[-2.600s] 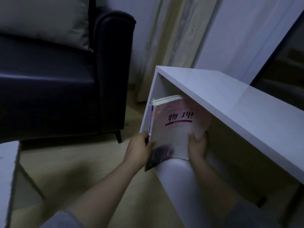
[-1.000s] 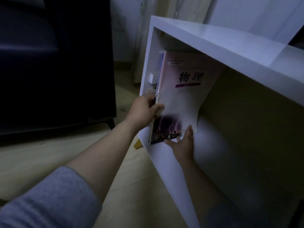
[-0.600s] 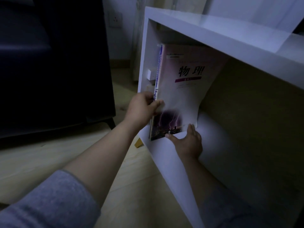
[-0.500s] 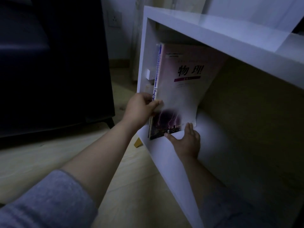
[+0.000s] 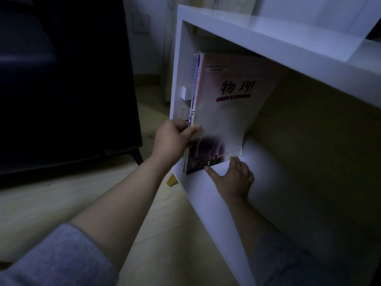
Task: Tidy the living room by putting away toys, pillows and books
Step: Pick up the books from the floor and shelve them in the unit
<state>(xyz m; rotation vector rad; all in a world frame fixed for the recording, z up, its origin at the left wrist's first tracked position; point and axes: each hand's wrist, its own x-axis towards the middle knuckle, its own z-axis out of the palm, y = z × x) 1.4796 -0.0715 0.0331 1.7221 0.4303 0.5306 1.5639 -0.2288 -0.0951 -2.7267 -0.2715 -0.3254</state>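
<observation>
A pale pink textbook (image 5: 228, 112) with black characters and a lightning photo stands upright inside the white open cabinet (image 5: 268, 40), leaning against its left wall. My left hand (image 5: 175, 139) pinches the book's spine edge low down, thumb on the cover. My right hand (image 5: 232, 176) lies flat on the cabinet's bottom shelf, fingertips touching the book's lower edge. A thinner book with a blue-and-white spine (image 5: 194, 93) stands just behind the textbook, mostly hidden.
A dark armchair (image 5: 68, 79) stands to the left on the wooden floor (image 5: 61, 203), its leg near the cabinet. A wall socket (image 5: 141, 23) is behind. The cabinet's interior to the right of the book is open space. A small yellow wedge (image 5: 172, 180) sits under the cabinet's corner.
The book has been pushed deeper and more upright against the cabinet's left wall. My right hand slid from the cover's side down to the shelf at its lower edge.
</observation>
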